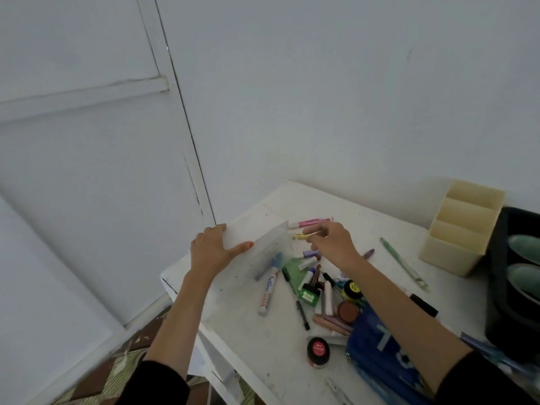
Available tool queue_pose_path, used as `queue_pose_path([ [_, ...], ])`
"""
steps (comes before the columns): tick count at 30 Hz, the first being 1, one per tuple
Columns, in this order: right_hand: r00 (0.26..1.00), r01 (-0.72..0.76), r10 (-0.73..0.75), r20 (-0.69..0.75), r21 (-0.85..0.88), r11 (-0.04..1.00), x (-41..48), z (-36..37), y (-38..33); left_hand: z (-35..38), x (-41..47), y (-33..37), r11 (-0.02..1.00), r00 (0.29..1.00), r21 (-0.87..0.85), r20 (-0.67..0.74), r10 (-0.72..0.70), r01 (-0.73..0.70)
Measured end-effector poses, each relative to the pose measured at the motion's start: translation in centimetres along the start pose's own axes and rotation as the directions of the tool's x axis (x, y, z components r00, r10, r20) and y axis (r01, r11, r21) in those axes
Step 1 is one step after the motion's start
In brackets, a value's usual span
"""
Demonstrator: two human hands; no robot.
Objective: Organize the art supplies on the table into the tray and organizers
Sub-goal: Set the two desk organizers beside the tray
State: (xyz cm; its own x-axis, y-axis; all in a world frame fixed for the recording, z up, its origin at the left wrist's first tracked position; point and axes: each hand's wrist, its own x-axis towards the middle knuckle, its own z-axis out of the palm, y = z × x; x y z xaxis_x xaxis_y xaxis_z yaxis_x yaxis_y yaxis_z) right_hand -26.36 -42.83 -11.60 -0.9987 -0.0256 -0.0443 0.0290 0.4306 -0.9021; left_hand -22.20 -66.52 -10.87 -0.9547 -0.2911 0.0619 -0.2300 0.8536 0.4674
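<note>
My left hand [214, 251] grips the near-left end of a clear plastic tray [263, 238] at the table's far left corner, thumb laid over its rim. My right hand [331, 244] pinches a small yellow marker [302, 236] just beside the tray's right end. A pink marker [309, 223] lies behind it. A heap of markers, pens and crayons [312, 285] covers the middle of the white table [257, 340]. A cream organizer with three compartments [458, 229] stands at the back right.
A black tray [496, 287] holding green objects sits at the right edge. A blue pouch [377, 346], a red-lidded pot [318, 350], a brown pot [347, 311] and a green pen [404, 264] lie about. The table's left edge drops to a patterned floor.
</note>
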Motion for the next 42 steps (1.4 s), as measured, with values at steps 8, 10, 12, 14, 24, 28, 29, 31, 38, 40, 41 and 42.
queue_pose_path([
  [8,0.999,-0.036,0.037,-0.022,0.050,0.998,0.2,-0.2,0.5,1.0,0.5,0.3,0.983,0.985,-0.183,-0.174,-0.009,-0.023],
  [10,0.998,-0.036,0.039,-0.043,0.064,0.997,0.3,0.0,0.5,1.4,0.6,0.6,0.976,0.979,-0.219,-0.204,-0.022,-0.023],
  [12,0.997,-0.025,0.032,-0.077,0.083,0.996,0.4,0.2,0.4,1.8,0.9,1.0,0.971,0.974,-0.238,-0.227,-0.025,-0.031],
  [14,0.997,0.007,0.001,-0.080,0.093,0.996,0.5,0.4,0.2,2.1,1.2,1.2,0.971,0.972,-0.237,-0.234,-0.017,-0.040],
  [24,0.935,0.354,-0.352,0.036,-0.153,0.923,1.4,4.3,1.5,2.3,2.6,1.3,0.971,0.983,-0.236,-0.181,-0.006,-0.038],
  [28,0.929,0.330,-0.346,-0.131,-0.131,0.935,2.0,5.3,1.5,1.9,3.4,1.2,0.975,0.992,-0.209,-0.114,0.048,-0.071],
  [29,0.924,0.331,-0.349,-0.155,-0.130,0.935,2.0,5.4,1.4,1.8,3.5,1.3,0.979,0.993,-0.184,-0.091,0.070,-0.086],
  [31,0.916,0.320,-0.341,-0.212,-0.130,0.939,2.2,5.1,1.4,1.6,3.8,1.4,0.983,0.992,-0.137,-0.036,0.122,-0.126],
  [38,0.859,0.250,-0.292,-0.421,-0.152,0.956,3.5,1.2,2.7,2.0,4.5,2.3,0.980,0.975,-0.012,0.099,0.200,-0.199],
  [40,0.847,0.235,-0.286,-0.448,-0.168,0.957,3.8,0.4,3.1,2.0,4.6,2.6,0.978,0.977,-0.074,0.073,0.198,-0.193],
  [41,0.846,0.227,-0.282,-0.453,-0.173,0.958,3.9,0.0,3.4,2.1,4.7,2.8,0.975,0.978,-0.112,0.060,0.199,-0.192],
  [42,0.846,0.218,-0.277,-0.456,-0.180,0.959,4.0,-0.2,3.6,2.2,4.8,3.0,0.971,0.979,-0.144,0.050,0.199,-0.190],
])
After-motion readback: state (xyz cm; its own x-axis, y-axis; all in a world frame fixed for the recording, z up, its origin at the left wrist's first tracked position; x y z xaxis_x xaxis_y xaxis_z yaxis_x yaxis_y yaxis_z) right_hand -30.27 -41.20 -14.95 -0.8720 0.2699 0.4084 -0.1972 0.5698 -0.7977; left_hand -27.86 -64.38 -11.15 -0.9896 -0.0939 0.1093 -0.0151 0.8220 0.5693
